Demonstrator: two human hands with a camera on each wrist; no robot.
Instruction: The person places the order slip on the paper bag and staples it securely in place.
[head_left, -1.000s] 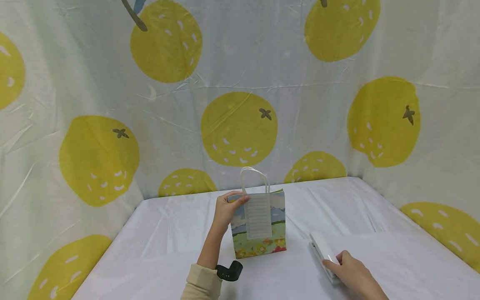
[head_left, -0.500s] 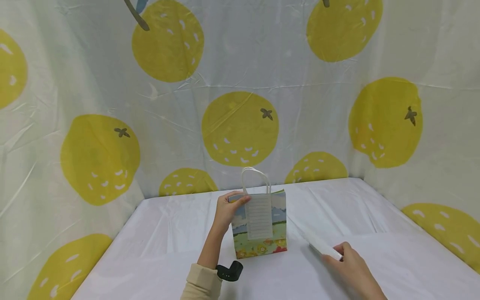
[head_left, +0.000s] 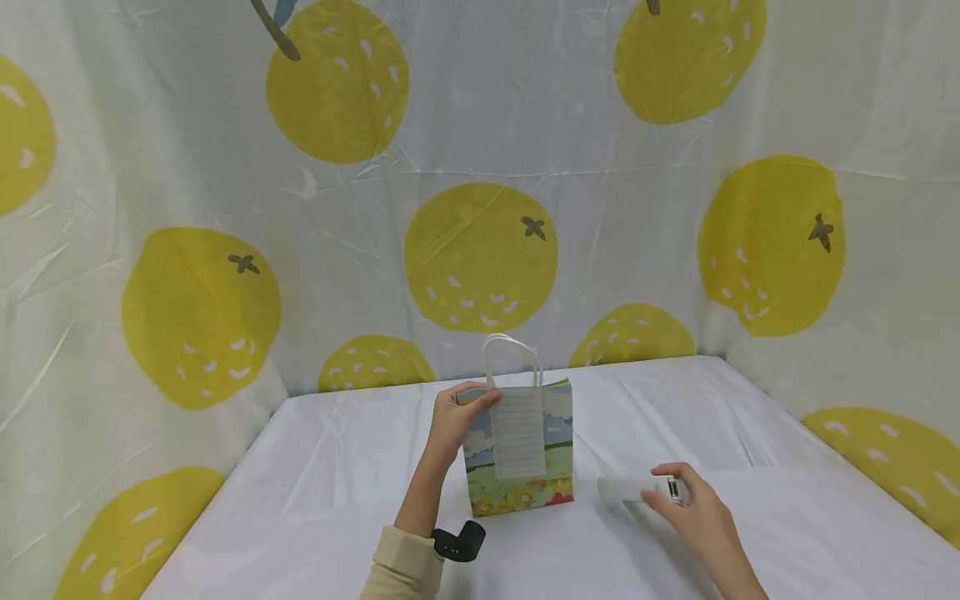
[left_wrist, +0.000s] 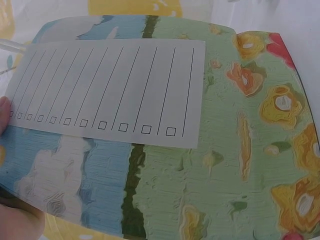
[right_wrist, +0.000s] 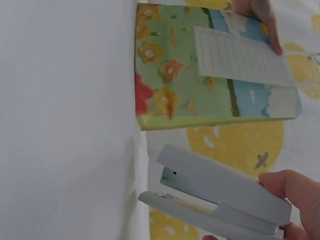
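Note:
An upright gift bag (head_left: 557, 433) with a landscape and flower print stands mid-table in the head view. My left hand (head_left: 450, 421) pinches its upper left edge, with the thumb on a sheet of paper (head_left: 519, 433) lying against the front. Lines and small checkboxes cover this sheet (left_wrist: 110, 90) in the left wrist view. My right hand (head_left: 697, 512) grips a white stapler (head_left: 626, 489), held just right of the bag and apart from it. In the right wrist view the stapler's (right_wrist: 220, 185) front end gapes, pointing away from the hand.
White cord handles (head_left: 536, 367) loop above the bag. A white cloth covers the table (head_left: 322, 475). Behind it hangs a curtain (head_left: 480, 150) printed with yellow fruit. A black device (head_left: 460, 542) sits on the left wrist.
My right hand has lifted the stapler off the table and turned it, so its front end now points left at the bag. Left hand, sheet and bag keep their places.

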